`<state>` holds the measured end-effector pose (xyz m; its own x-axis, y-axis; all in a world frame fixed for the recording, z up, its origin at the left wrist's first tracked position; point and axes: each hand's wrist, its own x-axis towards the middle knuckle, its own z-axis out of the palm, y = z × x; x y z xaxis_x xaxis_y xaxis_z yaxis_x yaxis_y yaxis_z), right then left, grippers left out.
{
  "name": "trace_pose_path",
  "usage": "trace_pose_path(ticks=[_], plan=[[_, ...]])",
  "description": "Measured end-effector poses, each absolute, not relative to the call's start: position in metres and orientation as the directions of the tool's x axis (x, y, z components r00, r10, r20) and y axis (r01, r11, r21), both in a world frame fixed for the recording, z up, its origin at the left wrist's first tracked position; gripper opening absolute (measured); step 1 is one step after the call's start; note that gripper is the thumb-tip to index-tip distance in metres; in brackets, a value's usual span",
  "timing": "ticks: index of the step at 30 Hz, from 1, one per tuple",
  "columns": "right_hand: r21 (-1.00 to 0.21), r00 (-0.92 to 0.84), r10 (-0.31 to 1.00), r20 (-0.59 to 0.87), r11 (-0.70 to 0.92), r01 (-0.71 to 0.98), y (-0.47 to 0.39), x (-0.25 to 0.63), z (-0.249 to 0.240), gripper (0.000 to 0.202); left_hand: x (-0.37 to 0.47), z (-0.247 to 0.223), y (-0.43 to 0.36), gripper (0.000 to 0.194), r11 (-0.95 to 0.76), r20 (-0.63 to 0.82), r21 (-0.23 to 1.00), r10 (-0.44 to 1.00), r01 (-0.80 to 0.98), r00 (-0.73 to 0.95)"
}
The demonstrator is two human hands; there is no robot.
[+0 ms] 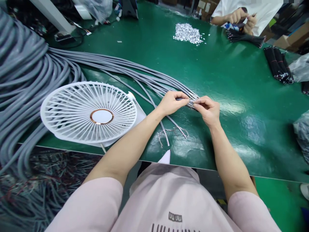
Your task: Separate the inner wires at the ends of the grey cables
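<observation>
A bundle of grey cables [145, 74] runs from the big coil at the left across the green table. At its stripped ends, my left hand [174, 102] pinches a cable end between thumb and fingers. Close beside it, my right hand [208, 110] has thumb and forefinger pressed together on the same cable ends. The exact strand between the fingertips is too small to make out. Two separate cable ends [166, 133] with loose thin strands lie nearer the table edge, below my left hand.
A white fan [101, 116] stands left of my forearm. The large grey cable coil [21, 74] fills the left side. Farther back lies a pile of small silvery pieces [187, 33]. Another person's hands [241, 20] work at the far right near black wire bundles [277, 64].
</observation>
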<state>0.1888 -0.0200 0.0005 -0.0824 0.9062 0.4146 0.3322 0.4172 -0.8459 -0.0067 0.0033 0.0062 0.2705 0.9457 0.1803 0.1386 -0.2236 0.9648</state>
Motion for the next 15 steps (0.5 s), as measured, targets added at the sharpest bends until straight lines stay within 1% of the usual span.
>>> trace_pose_path(ticks=[6, 9, 12, 15], plan=[[-0.808, -0.125, 0.884, 0.451, 0.464, 0.364, -0.0207, 0.1869, 0.0046, 0.005, -0.0066, 0.0069, 0.0045, 0.016, -0.114, 0.093, 0.991, 0.962, 0.066, 0.257], [-0.786, -0.164, 0.874, 0.458, 0.484, 0.384, -0.0223, 0.1848, 0.0069, 0.006, -0.0052, 0.0062, 0.0042, 0.021, -0.057, 0.048, 0.998, 0.975, 0.037, 0.216], [-0.776, -0.195, 0.869, 0.455, 0.494, 0.393, -0.0246, 0.1832, 0.0089, 0.008, -0.0046, 0.0052, 0.0040, 0.029, -0.067, 0.056, 0.997, 0.976, 0.044, 0.210], [-0.794, -0.153, 0.884, 0.442, 0.465, 0.391, -0.0242, 0.1845, 0.0075, 0.008, -0.0064, 0.0054, 0.0048, 0.029, -0.107, 0.096, 0.994, 0.966, 0.035, 0.239]])
